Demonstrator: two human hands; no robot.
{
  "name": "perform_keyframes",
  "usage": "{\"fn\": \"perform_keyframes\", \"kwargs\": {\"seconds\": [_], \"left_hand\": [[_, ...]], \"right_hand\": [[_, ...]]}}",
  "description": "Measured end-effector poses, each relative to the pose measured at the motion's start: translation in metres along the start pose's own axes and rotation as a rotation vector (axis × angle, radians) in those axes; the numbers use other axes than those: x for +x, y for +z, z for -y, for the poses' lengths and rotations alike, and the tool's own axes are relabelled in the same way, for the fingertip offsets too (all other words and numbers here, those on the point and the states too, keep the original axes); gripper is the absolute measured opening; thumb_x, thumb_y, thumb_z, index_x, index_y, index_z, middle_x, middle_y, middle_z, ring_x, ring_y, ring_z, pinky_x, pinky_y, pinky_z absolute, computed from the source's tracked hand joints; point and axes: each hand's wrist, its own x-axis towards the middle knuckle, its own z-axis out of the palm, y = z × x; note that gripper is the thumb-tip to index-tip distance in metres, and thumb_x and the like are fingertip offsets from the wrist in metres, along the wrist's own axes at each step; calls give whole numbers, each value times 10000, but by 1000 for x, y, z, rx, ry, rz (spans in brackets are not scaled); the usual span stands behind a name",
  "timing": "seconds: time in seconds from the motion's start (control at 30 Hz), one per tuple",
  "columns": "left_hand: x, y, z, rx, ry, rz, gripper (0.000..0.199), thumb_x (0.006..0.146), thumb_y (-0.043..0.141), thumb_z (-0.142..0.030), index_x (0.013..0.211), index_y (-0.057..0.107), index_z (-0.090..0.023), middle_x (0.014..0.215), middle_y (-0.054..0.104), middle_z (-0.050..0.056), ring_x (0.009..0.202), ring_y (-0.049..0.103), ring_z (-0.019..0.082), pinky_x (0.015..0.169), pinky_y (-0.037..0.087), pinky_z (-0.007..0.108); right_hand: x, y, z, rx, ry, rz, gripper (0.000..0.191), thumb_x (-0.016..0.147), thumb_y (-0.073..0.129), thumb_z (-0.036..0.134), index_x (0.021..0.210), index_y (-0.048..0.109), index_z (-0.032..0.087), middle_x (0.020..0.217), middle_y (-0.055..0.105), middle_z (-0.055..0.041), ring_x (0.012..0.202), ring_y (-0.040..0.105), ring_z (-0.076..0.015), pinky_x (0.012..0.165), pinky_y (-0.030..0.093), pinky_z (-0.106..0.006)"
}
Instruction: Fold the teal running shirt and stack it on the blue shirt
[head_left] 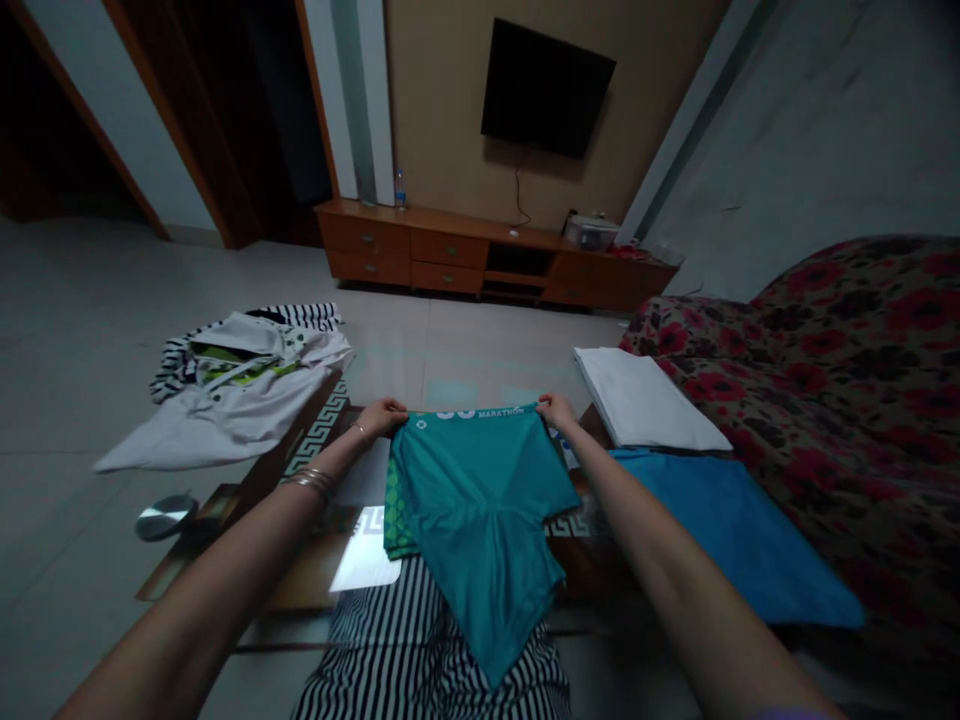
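A teal T-shirt (480,480) with white "MARATHON" lettering along its upper fold is stretched between my hands over the coffee table. My left hand (384,414), with bracelets on the wrist, pinches its upper left corner. At the upper right corner, my right hand (556,410) grips the cloth in the same way. Green patterned fabric shows at the shirt's left side. The lower part of the shirt hangs in a point over my striped clothing (420,640).
White and striped clothes (247,390) lie heaped at the table's left end. To the right are folded white cloth (649,400) and blue cloth (739,530), beside a flowered sofa (855,380). A round metal object (166,517) sits at lower left. The wooden coffee table (300,580) has a glossy top.
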Motion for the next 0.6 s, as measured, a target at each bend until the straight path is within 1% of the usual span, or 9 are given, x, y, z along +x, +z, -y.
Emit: {"fn": "perform_keyframes", "kwargs": {"seconds": [0.1,0.17,0.23,0.3,0.37,0.4,0.47,0.53,0.6], "left_hand": [[2,-5,2,114,83,-130,218,628,708,-178,811,592,-153,730,581,15,746,575,176,775,483,295],[-10,-9,8,165,133,-183,223,638,664,-125,854,610,-144,849,595,48,854,578,196,893,459,316],[-32,-13,16,217,221,-209,244,666,621,-113,909,624,-137,970,592,79,948,567,219,967,433,344],[-62,-13,25,304,413,-217,256,716,564,-110,961,628,-147,1053,584,95,1044,539,239,1009,410,377],[-91,-10,32,400,659,-141,266,768,495,-91,987,627,-166,1085,590,96,1095,519,240,1018,403,393],[-105,-7,35,437,766,-63,281,786,460,-76,990,628,-173,1087,599,94,1097,520,234,1009,406,387],[-125,-1,37,473,897,142,317,813,413,-54,1001,635,-179,1089,617,93,1069,540,215,973,421,355],[-136,5,36,498,950,316,354,817,397,-36,1026,644,-179,1098,630,97,1047,560,206,942,428,329],[-140,10,35,531,947,439,397,794,401,-14,1053,653,-179,1103,639,100,1034,576,202,922,430,311]], "right_hand": [[-7,8,6,-44,-52,60,345,947,556,370,1234,567,177,1248,570,-96,1050,594,-204,891,526,-414],[-25,18,11,-74,-98,112,323,943,562,366,1201,586,173,1219,586,-94,1038,596,-200,892,521,-412],[-60,31,15,-98,-147,183,246,907,615,357,1066,650,173,1102,635,-74,995,605,-198,895,507,-395],[-109,46,17,-139,-252,316,187,840,697,346,944,684,191,995,661,-55,973,603,-204,903,489,-373],[-162,64,16,-243,-442,505,327,782,754,356,1069,667,228,1093,642,-64,1054,572,-229,921,476,-380],[-187,73,13,-319,-490,533,453,754,777,348,1170,630,248,1168,616,-75,1098,549,-249,929,471,-402],[-223,92,7,-469,-518,489,572,756,762,256,1288,553,272,1264,565,-96,1155,510,-282,945,459,-452],[-242,110,-3,-556,-510,370,512,795,666,144,1280,553,262,1251,570,-105,1137,513,-285,927,462,-464],[-245,123,-12,-563,-513,258,402,815,561,76,1182,606,233,1157,612,-103,1065,540,-271,873,477,-437]]}}
